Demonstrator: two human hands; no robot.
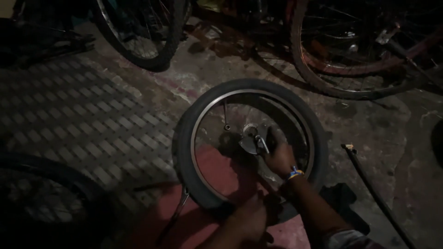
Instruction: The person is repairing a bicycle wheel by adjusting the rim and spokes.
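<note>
Head view, dim light: pliers (177,213) lie on the floor left of the wheel (251,145). Your left hand (249,220) presses closed on the wheel's near tyre edge. Your right hand (279,157) reaches over the rim, fingers wrapped around the hub (251,140).

We are seeing a small black-tyred bicycle wheel (251,143) lying flat on the floor, its silver hub (250,139) facing up.
</note>
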